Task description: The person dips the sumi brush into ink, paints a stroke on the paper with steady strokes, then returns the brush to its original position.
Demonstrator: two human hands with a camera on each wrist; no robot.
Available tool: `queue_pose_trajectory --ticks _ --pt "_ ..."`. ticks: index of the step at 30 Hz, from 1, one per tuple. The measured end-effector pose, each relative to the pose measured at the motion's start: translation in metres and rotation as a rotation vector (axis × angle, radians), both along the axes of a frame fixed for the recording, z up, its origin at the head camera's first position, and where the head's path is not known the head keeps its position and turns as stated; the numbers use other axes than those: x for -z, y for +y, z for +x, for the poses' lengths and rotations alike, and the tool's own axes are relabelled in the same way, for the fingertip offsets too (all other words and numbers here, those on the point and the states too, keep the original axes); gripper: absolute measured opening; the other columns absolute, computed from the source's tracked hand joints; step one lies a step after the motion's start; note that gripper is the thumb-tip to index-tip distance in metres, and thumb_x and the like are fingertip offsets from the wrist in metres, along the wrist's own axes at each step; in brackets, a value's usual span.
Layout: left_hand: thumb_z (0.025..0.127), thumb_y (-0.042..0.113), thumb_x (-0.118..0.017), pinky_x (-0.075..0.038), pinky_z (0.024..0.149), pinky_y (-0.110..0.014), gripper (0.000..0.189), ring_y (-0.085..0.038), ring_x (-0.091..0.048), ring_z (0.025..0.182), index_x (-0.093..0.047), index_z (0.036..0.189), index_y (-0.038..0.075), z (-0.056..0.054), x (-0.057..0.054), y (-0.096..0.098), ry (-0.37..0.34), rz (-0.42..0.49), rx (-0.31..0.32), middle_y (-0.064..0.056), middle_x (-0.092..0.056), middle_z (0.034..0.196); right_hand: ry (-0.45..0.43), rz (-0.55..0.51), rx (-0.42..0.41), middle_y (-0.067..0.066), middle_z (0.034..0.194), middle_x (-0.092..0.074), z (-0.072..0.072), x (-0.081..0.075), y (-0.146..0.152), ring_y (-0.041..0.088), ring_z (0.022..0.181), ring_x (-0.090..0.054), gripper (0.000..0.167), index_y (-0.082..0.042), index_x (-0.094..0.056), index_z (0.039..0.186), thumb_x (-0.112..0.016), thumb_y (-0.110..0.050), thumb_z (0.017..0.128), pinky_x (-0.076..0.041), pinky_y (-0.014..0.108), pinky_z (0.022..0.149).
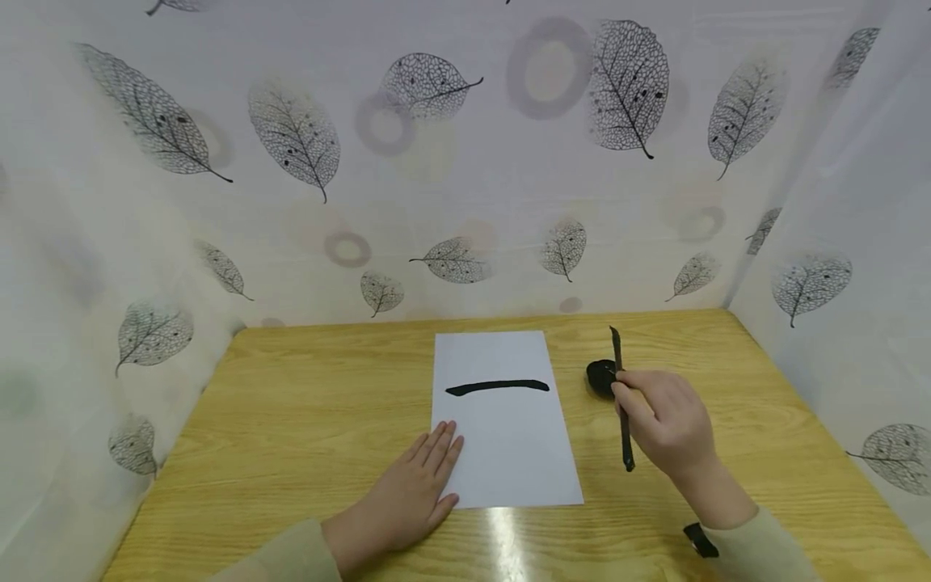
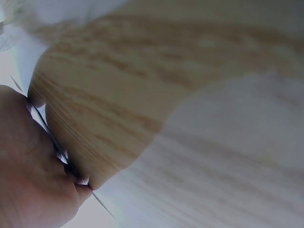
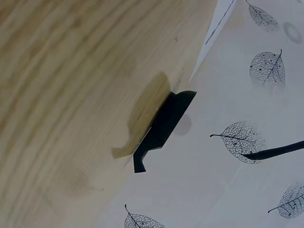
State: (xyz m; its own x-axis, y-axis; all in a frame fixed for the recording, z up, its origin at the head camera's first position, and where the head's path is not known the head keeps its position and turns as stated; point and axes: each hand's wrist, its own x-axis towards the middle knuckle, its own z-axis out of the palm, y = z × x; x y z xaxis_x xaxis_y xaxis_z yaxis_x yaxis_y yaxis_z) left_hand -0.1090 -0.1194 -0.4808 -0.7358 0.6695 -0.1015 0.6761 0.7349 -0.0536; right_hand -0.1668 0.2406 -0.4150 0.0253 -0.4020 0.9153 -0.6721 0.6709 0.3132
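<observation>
A white sheet of paper (image 1: pixel 509 453) lies on the wooden table with one thick black horizontal stroke (image 1: pixel 498 387) across its upper half. My left hand (image 1: pixel 418 489) rests flat, its straight fingers over the sheet's lower left edge; it also shows at the left of the left wrist view (image 2: pixel 38 166). To the right of the paper, my right hand (image 1: pixel 672 420) pinches a dark writing brush (image 1: pixel 624 432) between thumb and fingers, its pointed tip toward the far side. Just behind the brush sits a small black ink dish (image 1: pixel 600 377), partly covered by it. The brush tip (image 3: pixel 266 154) appears in the right wrist view.
The light wooden table (image 1: pixel 313 404) reaches back to a pale curtain (image 1: pixel 465 186) printed with leaves, which also encloses both sides. A black strap (image 1: pixel 701 540) shows at the right sleeve.
</observation>
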Motion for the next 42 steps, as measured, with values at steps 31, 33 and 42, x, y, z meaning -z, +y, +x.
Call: queue_pose_trajectory --ticks 31,33,42 --pt "0.112 0.047 -0.043 -0.034 0.131 -0.045 0.072 -0.033 -0.03 0.163 -0.032 0.165 0.0 0.0 -0.002 0.002 -0.001 -0.021 -0.004 -0.023 -0.027 0.174 0.04 0.315 0.006 0.019 0.084 -0.074 0.006 0.009 0.033 0.031 0.068 -0.067 0.032 0.004 -0.073 0.09 -0.048 0.013 0.107 -0.057 0.041 0.062" --pt "0.112 0.047 -0.043 -0.034 0.131 -0.045 0.072 -0.033 -0.03 0.163 -0.032 0.165 0.0 0.0 -0.003 0.002 -0.001 -0.02 -0.006 -0.023 -0.027 0.174 0.03 0.333 0.004 0.018 0.085 -0.074 0.006 0.011 0.036 0.031 0.069 -0.068 0.033 0.003 -0.073 0.09 -0.047 0.013 0.107 -0.058 0.042 0.062" --pt "0.111 0.046 -0.044 -0.035 0.13 -0.045 0.072 -0.033 -0.031 0.162 -0.033 0.165 0.0 0.001 -0.002 0.002 0.001 -0.005 -0.006 -0.023 -0.028 0.174 -0.016 0.439 -0.006 0.016 0.087 -0.074 0.009 0.022 0.049 0.029 0.072 -0.068 0.038 0.001 -0.074 0.093 -0.041 0.012 0.109 -0.059 0.04 0.062"
